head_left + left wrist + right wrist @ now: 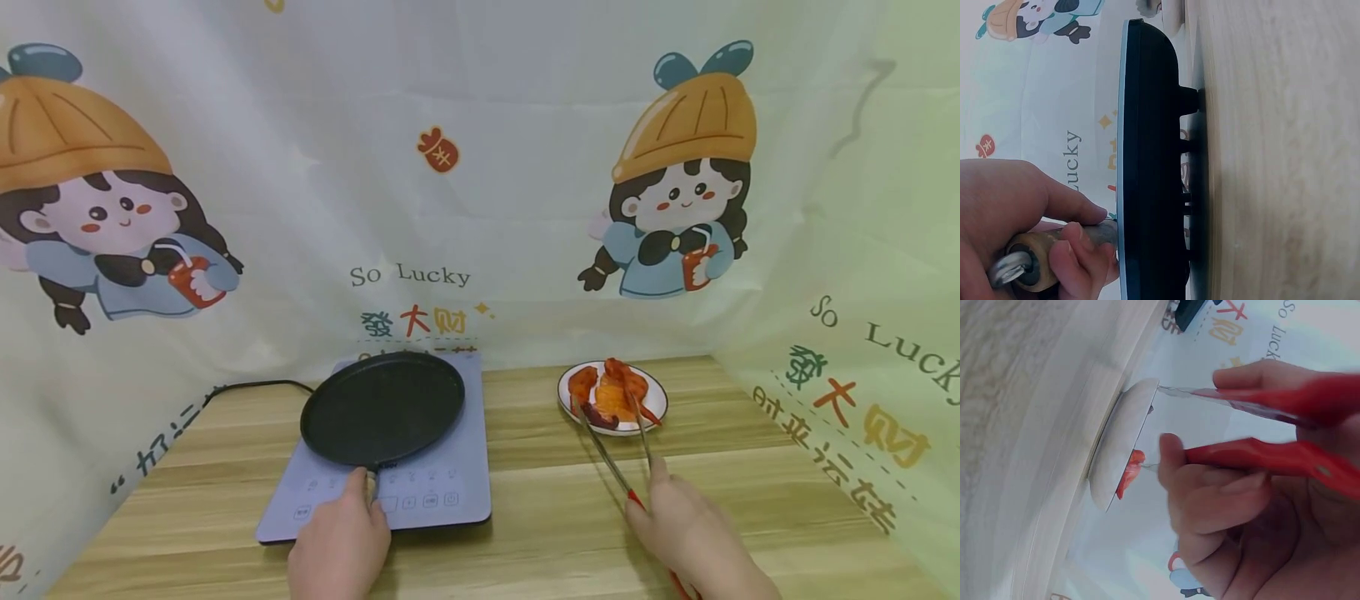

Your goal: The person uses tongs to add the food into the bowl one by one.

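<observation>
My left hand [341, 542] grips the wooden handle [1032, 270] of a flat black frying pan [382, 408]. The pan lies over a light-coloured induction cooktop [471, 475]; whether it fully rests there I cannot tell. At the right, my right hand [693, 533] holds metal tongs [611, 468] with red handles [1260, 456], fingers round one arm and thumb by the other. The spread tongs reach a white dark-rimmed plate [656, 390]. Reddish chicken wings [582, 383] and an orange piece of food [613, 402] lie on it between the tongs' arms; the exact tip contact is unclear.
A black power cord [262, 383] runs leftward from behind the pan. Wood-grain tabletop [532, 500] separates cooktop and plate. A printed cloth [517, 200] with cartoon figures hangs behind the table and along its sides.
</observation>
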